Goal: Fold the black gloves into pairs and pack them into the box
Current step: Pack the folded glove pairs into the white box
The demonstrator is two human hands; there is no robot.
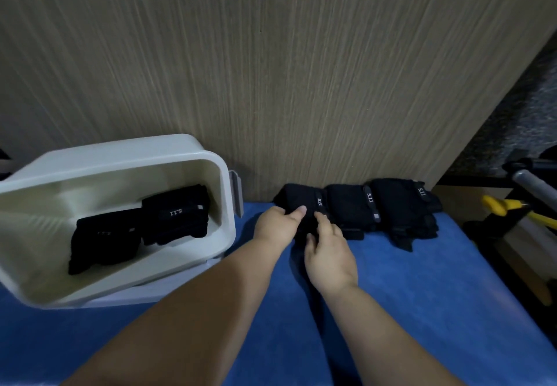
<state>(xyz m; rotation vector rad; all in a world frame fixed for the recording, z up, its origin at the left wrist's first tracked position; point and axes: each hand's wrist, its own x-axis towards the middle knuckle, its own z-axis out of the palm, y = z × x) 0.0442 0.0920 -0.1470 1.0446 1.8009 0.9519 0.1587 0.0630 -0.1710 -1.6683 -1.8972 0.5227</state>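
Observation:
A white plastic box (39, 283) stands tilted at the left on the blue surface. Two folded black glove pairs lie inside it: one at the front (105, 239), one behind it (177, 214). To its right, black gloves lie in a row against the wooden panel: a left one (301, 201), a middle one (349, 205) and a right one (401, 205). My left hand (275, 226) grips the left glove's near edge, thumb on top. My right hand (328, 250) pinches the same glove from the right, fingers curled into the fabric.
A wooden panel (271, 69) rises right behind the gloves. The blue surface (407, 295) ends at the right, where a yellow-handled tool (500, 205) and a metal tube (533, 183) sit beyond the edge. The box has a grey latch (236, 189) on its right side.

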